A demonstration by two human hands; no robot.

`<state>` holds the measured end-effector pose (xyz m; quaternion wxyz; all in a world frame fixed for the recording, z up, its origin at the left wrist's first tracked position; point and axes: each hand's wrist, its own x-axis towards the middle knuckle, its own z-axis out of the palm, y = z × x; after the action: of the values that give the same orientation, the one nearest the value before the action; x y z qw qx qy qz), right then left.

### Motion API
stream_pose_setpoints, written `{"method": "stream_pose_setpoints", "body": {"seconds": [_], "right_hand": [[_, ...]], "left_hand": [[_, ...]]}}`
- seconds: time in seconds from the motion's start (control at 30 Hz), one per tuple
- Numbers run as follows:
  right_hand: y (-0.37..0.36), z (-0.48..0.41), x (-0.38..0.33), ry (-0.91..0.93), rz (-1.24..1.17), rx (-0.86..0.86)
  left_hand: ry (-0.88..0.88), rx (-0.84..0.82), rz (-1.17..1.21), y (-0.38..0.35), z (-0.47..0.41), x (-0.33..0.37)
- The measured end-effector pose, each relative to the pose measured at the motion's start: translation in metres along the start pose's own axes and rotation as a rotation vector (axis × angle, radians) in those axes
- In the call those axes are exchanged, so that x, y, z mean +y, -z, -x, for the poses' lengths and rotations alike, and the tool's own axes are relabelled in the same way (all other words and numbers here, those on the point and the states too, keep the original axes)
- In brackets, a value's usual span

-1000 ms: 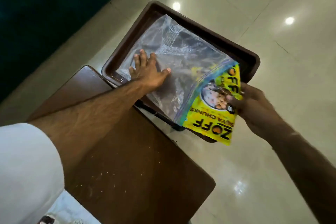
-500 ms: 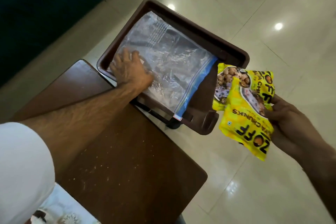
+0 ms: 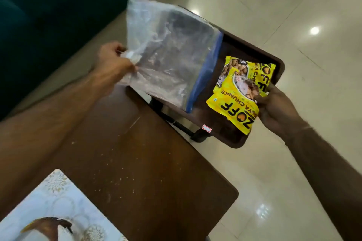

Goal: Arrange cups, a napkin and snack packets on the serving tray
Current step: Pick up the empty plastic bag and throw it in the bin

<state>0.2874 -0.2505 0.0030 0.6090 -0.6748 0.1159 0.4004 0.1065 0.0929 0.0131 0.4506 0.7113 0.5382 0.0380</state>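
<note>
A dark brown serving tray (image 3: 274, 58) sits past the far edge of the wooden table, partly hidden. My left hand (image 3: 112, 60) pinches the near corner of a clear zip bag (image 3: 168, 55) with a blue seal strip and holds it lifted and tilted above the tray's left part. My right hand (image 3: 276, 107) grips two yellow snack packets (image 3: 241, 92), overlapped, over the tray's right end. No cups or napkin can be seen.
The brown wooden table (image 3: 141, 162) fills the foreground, dusted with crumbs. A white patterned mat (image 3: 58, 201) lies at its near left corner. Glossy tiled floor (image 3: 293, 182) lies to the right; a dark wall or furniture is at upper left.
My left hand went from pressing the bag flat in the tray to pinching and lifting it. My right hand pulled the yellow packets out of the bag and brought them over the tray.
</note>
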Motion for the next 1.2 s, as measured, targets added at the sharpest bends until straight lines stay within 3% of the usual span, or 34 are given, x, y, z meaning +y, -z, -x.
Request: {"method": "stream_pose_setpoints", "body": {"seconds": [0.1,0.2,0.27,0.3,0.37,0.43,0.53,0.63,0.73,0.8,0.83,0.93,1.07,1.2], "right_hand": [[-0.038,-0.013,0.005,0.014,0.065,0.084],[-0.065,-0.016,0.001,0.111,0.5,0.401],[-0.085,-0.009,-0.013,0.392,0.834,0.586],[-0.099,-0.007,-0.022,0.595,0.892,0.567],[-0.136,-0.01,-0.045,0.886,0.911,0.326],[-0.178,-0.023,-0.075,0.961,1.002,-0.026],[-0.237,-0.035,-0.12,0.814,1.321,-0.474],[-0.278,-0.025,-0.151,0.632,1.304,-0.703],[-0.301,-0.006,-0.173,0.553,1.222,-0.79],[-0.32,0.021,-0.186,0.556,1.123,-0.886],[-0.328,0.035,-0.191,0.544,1.068,-0.938],[-0.365,0.091,-0.207,0.504,0.878,-1.037],[-0.423,0.176,-0.228,0.494,0.683,-1.117],[-0.49,0.275,-0.25,0.638,0.588,-1.026]], "left_hand": [[0.022,0.0,0.05,0.032,-0.002,-0.029],[0.108,-0.01,0.248,0.032,0.0,-0.052],[0.162,0.041,0.394,0.025,0.003,-0.061],[0.188,0.076,0.469,0.022,0.005,-0.062],[0.125,0.12,0.538,0.022,0.01,-0.059],[-0.098,0.099,0.458,0.036,0.019,-0.052],[-0.405,-0.046,0.337,0.074,0.04,-0.035],[-0.47,-0.093,0.259,0.124,0.052,-0.023],[-0.407,0.048,0.433,0.173,0.059,-0.018],[-0.229,0.209,0.68,0.202,0.063,-0.021],[-0.107,0.209,0.81,0.211,0.065,-0.024],[0.129,-0.022,1.125,0.247,0.085,-0.033],[0.019,-0.075,1.263,0.308,0.125,-0.035],[-0.178,-0.001,1.306,0.393,0.179,-0.029]]}}
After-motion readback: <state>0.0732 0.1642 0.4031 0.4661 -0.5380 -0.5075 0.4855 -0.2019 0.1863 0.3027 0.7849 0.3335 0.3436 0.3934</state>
